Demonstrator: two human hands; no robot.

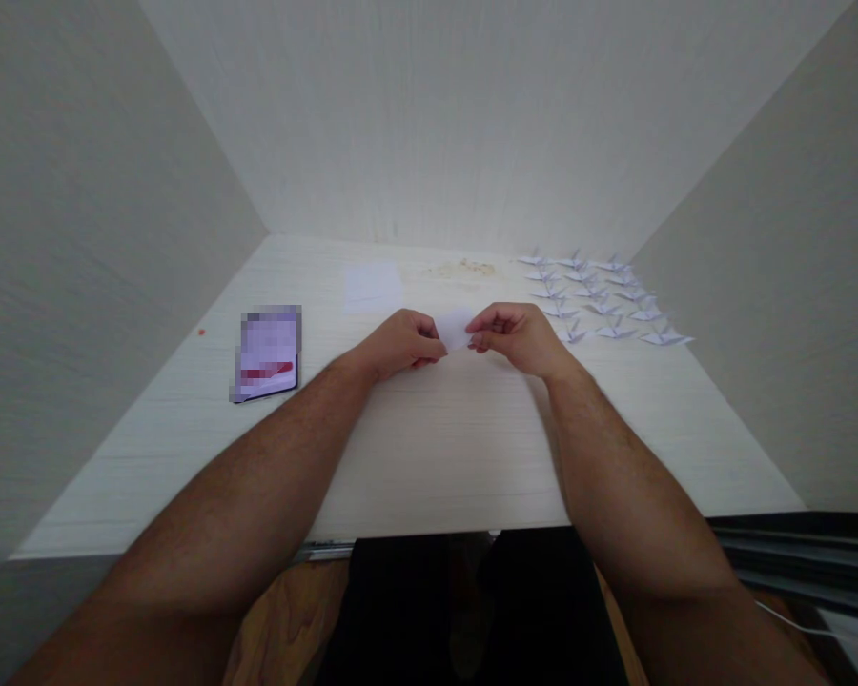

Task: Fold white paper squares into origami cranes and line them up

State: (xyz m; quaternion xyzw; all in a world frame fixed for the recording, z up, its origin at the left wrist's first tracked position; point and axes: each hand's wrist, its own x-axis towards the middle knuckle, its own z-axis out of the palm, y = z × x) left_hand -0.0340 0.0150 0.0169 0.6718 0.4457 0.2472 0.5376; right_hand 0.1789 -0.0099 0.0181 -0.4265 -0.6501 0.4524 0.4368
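Observation:
Both my hands meet at the middle of a pale wooden desk (429, 448). My left hand (400, 345) is closed, its fingertips pinching the left edge of a small folded white paper (455, 329). My right hand (515, 338) is closed too, pinching the paper's right edge. The paper is held just above the desk between the two hands. Part of it is hidden by my fingers.
Several folded white paper cranes (601, 297) lie in rows at the back right. A flat white sheet (373, 285) lies behind my hands. A phone (268, 354) rests at the left. Walls close the desk in on three sides.

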